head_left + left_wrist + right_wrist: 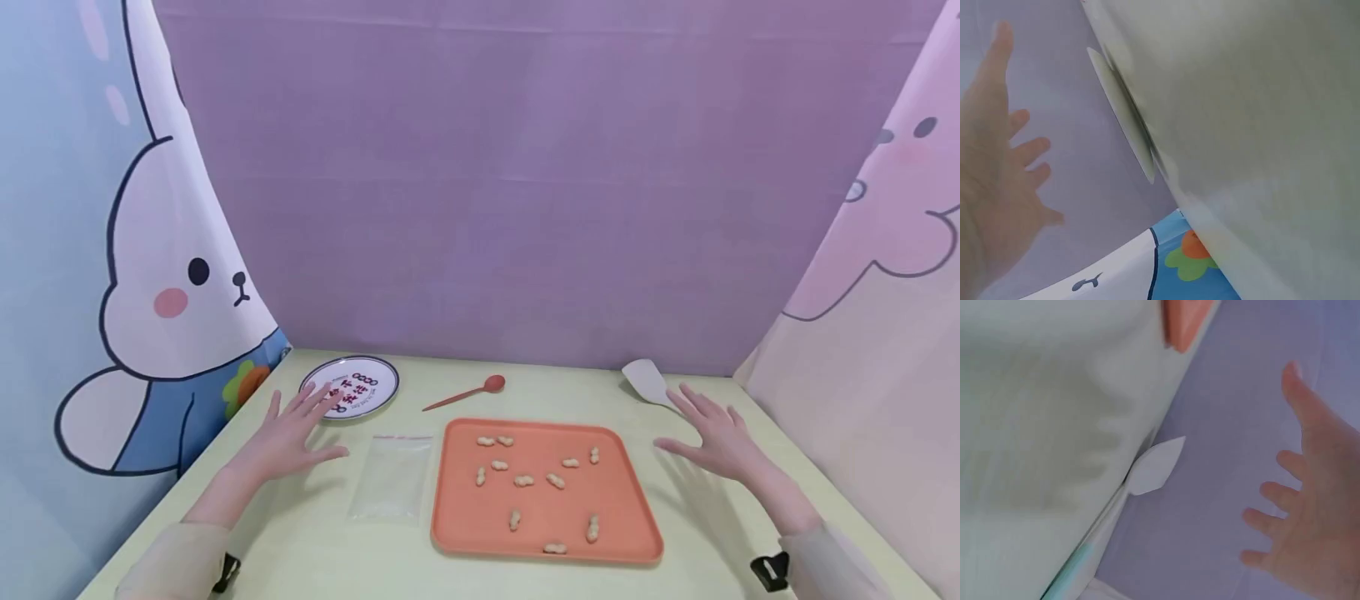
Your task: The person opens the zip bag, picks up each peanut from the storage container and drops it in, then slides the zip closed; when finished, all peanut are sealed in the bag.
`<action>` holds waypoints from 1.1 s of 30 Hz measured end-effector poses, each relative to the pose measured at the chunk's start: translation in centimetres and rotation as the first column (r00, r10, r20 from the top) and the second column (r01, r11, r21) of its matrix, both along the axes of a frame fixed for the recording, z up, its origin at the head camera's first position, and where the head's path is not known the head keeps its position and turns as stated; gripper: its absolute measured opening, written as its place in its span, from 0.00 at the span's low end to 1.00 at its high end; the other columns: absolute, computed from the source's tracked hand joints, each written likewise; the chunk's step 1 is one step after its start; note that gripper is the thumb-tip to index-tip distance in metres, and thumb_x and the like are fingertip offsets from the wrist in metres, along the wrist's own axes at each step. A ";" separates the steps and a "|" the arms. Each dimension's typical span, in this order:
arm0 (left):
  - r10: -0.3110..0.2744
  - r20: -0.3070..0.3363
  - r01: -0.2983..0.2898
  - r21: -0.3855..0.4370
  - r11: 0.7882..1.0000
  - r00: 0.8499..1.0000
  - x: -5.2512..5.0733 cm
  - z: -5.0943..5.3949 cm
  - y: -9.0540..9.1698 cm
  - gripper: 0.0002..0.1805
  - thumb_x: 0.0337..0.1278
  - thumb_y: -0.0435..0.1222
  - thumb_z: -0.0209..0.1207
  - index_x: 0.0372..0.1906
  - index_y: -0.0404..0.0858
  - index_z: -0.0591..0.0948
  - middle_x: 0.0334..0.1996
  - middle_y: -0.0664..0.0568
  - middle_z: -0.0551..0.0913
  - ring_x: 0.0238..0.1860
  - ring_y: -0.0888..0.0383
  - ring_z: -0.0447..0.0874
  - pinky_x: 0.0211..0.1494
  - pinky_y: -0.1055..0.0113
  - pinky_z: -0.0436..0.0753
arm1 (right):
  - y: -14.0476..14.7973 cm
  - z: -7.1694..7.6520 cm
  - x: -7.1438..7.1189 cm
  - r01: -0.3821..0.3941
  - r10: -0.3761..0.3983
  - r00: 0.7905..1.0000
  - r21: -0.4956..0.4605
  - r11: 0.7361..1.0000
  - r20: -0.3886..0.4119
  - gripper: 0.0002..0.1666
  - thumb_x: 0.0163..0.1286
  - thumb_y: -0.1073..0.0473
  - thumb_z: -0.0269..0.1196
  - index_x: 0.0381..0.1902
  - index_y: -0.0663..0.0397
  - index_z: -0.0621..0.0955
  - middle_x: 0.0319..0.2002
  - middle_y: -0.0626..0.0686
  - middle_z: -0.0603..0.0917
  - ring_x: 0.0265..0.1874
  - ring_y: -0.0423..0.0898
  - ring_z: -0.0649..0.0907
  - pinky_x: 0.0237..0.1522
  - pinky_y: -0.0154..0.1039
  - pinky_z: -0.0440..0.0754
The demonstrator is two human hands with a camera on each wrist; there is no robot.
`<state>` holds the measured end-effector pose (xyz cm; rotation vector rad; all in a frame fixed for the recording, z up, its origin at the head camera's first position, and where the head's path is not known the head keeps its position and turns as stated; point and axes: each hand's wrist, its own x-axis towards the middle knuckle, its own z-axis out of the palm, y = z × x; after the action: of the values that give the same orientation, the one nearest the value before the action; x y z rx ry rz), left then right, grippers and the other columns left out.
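Note:
My left hand (283, 439) is held above the table with fingers spread, holding nothing; its fingertips overlap the view of a white plate (382, 385) with a dark rim. On the right, my right hand (716, 437) also hovers with spread fingers, nearest a white spatula (645, 381), part of whose handle it hides. The right wrist view shows the spatula's blade (1155, 467), its pale green handle and my empty hand (1319, 506). In the left wrist view the plate (1124, 115) appears edge-on beside my spread hand (1004, 169).
Between the hands, an orange tray (543, 429) holds several peanuts (523, 481). Left of it lies a clear zip bag (392, 479); behind it, a red spoon (493, 383). A purple curtain (480, 183) hangs at the table's back edge, with patterned cloths at both sides.

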<state>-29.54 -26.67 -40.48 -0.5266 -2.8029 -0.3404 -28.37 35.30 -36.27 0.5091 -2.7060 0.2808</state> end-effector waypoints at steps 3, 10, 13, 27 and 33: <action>-0.043 -0.039 0.045 0.030 0.999 0.998 -0.6 0.4 0.4 0.43 0.50 0.57 0.61 0.66 0.36 0.67 0.67 0.36 0.64 0.68 0.35 0.56 0.69 0.34 0.48 | -1.1 0.5 -0.9 -0.084 0.082 0.996 -0.072 0.994 -0.035 0.40 0.58 0.48 0.67 0.63 0.64 0.69 0.61 0.69 0.71 0.57 0.68 0.72 0.54 0.67 0.68; -0.126 -0.036 0.130 0.173 0.976 0.991 -2.3 0.7 2.3 0.26 0.56 0.41 0.62 0.58 0.33 0.75 0.58 0.37 0.75 0.62 0.37 0.67 0.65 0.42 0.66 | -6.3 1.2 -3.3 -0.188 0.202 0.979 -0.266 0.945 0.027 0.22 0.63 0.56 0.64 0.53 0.63 0.79 0.49 0.61 0.83 0.46 0.57 0.83 0.49 0.53 0.80; -0.149 -0.027 0.151 0.219 0.964 0.988 -3.0 0.7 3.0 0.22 0.56 0.38 0.62 0.55 0.32 0.77 0.52 0.41 0.80 0.58 0.39 0.73 0.62 0.44 0.70 | -8.9 1.5 -4.1 -0.222 0.256 0.965 -0.356 0.908 0.051 0.20 0.64 0.58 0.63 0.51 0.64 0.80 0.48 0.61 0.84 0.46 0.56 0.83 0.50 0.50 0.81; -0.181 0.138 0.122 0.358 0.926 0.974 -5.0 -0.1 4.5 0.20 0.60 0.41 0.59 0.52 0.32 0.79 0.48 0.41 0.82 0.52 0.43 0.79 0.57 0.47 0.76 | -19.2 1.2 -6.4 -0.331 0.451 0.884 -0.511 0.793 0.126 0.18 0.67 0.55 0.60 0.51 0.57 0.81 0.48 0.58 0.83 0.46 0.52 0.83 0.48 0.44 0.82; -0.208 0.231 0.105 0.390 0.915 0.951 -5.2 -0.7 5.1 0.22 0.60 0.41 0.59 0.54 0.31 0.77 0.50 0.39 0.81 0.54 0.43 0.77 0.60 0.48 0.74 | -23.1 0.3 -7.1 -0.357 0.504 0.848 -0.525 0.772 0.164 0.17 0.68 0.56 0.58 0.51 0.56 0.81 0.47 0.57 0.84 0.46 0.50 0.83 0.48 0.42 0.82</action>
<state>-34.78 -21.60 -41.21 -0.6578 -2.8406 -1.0301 -35.43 12.20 -35.98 1.0045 -2.6006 1.2125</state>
